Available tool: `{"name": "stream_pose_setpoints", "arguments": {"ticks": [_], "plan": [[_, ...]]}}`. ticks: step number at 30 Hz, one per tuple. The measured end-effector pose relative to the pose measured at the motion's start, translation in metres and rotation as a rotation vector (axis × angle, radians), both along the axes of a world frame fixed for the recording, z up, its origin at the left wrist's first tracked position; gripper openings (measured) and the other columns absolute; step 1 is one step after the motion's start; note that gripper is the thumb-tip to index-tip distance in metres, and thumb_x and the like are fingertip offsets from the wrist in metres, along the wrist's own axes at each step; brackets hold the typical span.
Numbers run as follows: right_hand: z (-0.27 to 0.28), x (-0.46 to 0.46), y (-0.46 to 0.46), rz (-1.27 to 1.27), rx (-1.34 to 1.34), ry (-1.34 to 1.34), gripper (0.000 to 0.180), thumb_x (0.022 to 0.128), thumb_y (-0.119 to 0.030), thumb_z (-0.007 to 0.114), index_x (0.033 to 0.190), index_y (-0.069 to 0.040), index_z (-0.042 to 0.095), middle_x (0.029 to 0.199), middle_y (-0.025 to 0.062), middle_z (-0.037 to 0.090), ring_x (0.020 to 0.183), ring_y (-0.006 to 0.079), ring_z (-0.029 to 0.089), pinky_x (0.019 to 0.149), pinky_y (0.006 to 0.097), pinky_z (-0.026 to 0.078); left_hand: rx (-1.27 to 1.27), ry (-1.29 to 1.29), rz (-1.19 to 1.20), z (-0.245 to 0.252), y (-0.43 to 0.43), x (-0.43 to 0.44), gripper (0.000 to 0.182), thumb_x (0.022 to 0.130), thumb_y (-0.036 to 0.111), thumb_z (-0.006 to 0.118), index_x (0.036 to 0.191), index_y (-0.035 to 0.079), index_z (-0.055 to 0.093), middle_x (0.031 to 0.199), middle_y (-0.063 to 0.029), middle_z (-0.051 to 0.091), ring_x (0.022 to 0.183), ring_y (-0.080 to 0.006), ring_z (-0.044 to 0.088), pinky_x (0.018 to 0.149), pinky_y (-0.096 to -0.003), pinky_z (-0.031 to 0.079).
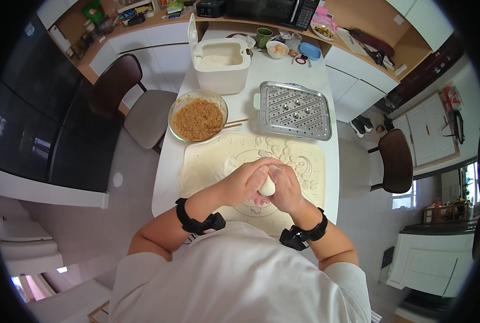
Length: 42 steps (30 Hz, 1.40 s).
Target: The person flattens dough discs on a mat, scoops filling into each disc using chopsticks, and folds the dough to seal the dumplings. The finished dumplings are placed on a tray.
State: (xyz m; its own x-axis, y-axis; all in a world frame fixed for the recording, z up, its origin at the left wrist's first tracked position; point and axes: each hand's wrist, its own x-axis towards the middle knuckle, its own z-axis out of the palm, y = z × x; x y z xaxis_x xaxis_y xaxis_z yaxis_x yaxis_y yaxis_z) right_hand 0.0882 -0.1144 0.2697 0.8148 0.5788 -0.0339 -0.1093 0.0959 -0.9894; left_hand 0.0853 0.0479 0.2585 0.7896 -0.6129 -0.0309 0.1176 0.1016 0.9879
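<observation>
A smooth white lump of dough (pixel 267 187) is squeezed between my two hands, close to my chest and above a cream kneading mat (pixel 199 161). My left hand (pixel 246 181) wraps it from the left, and my right hand (pixel 286 183) closes around it from the right. The fingers overlap at the top and hide part of the dough. Beyond and to the right of my hands, several small flattened dough pieces (pixel 287 150) lie on the mat. A patch of loose flour (pixel 225 167) whitens the mat left of my hands.
Behind the mat stand a glass bowl of minced filling (pixel 197 117) with chopsticks (pixel 235 124), a perforated metal steamer tray (pixel 295 111), and a lidded white flour bin (pixel 222 66), its lid raised. A bowl of eggs (pixel 277 49) and a green mug (pixel 263 37) sit farther back. Chairs flank the table.
</observation>
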Motion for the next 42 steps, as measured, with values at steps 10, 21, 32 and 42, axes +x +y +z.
{"name": "stream_pose_setpoints", "arguments": {"ticks": [10, 21, 32, 42], "plan": [[-0.018, 0.029, -0.001, -0.165, -0.217, -0.362, 0.028, 0.092, -0.027, 0.052, 0.096, -0.003, 0.064, 0.078, 0.0120, 0.063, 0.062, 0.0178, 0.055, 0.056, 0.0276, 0.044, -0.517, 0.730, 0.258, -0.014, 0.007, 0.028, 0.087, 0.090, 0.071, 0.017, 0.144, 0.002, 0.020, 0.123, -0.0166, 0.050, 0.112, -0.0295, 0.050, 0.094, -0.0476, 0.042], [-0.021, 0.042, 0.004, -0.187, -0.920, -1.306, 0.077, 0.074, -0.049, 0.068, 0.129, 0.000, 0.048, 0.144, 0.0175, 0.036, 0.132, 0.0399, 0.033, 0.108, 0.0523, 0.027, -0.733, 0.760, 0.162, -0.049, 0.010, 0.025, 0.076, 0.095, 0.062, 0.019, 0.127, -0.004, 0.039, 0.119, -0.0125, 0.050, 0.103, -0.0265, 0.053, 0.087, -0.0370, 0.045], [-0.065, 0.040, 0.031, -0.402, -0.419, -0.714, 0.032, 0.070, -0.018, 0.077, 0.096, -0.002, 0.071, 0.117, 0.0157, 0.063, 0.130, 0.0411, 0.038, 0.101, 0.0496, 0.037, -0.725, 0.585, 0.334, -0.053, -0.002, 0.025, 0.072, 0.093, 0.064, 0.025, 0.123, 0.001, 0.044, 0.117, -0.0117, 0.052, 0.116, -0.0289, 0.049, 0.105, -0.0406, 0.035], [-0.052, 0.037, 0.023, -0.486, -0.381, -0.642, 0.041, 0.072, -0.006, 0.073, 0.112, -0.008, 0.067, 0.134, 0.0142, 0.052, 0.136, 0.0390, 0.030, 0.106, 0.0456, 0.033, -0.987, 0.682, 0.333, -0.041, 0.008, 0.029, 0.072, 0.097, 0.057, 0.022, 0.124, -0.007, 0.042, 0.111, -0.0147, 0.052, 0.110, -0.0259, 0.048, 0.101, -0.0398, 0.036]]}}
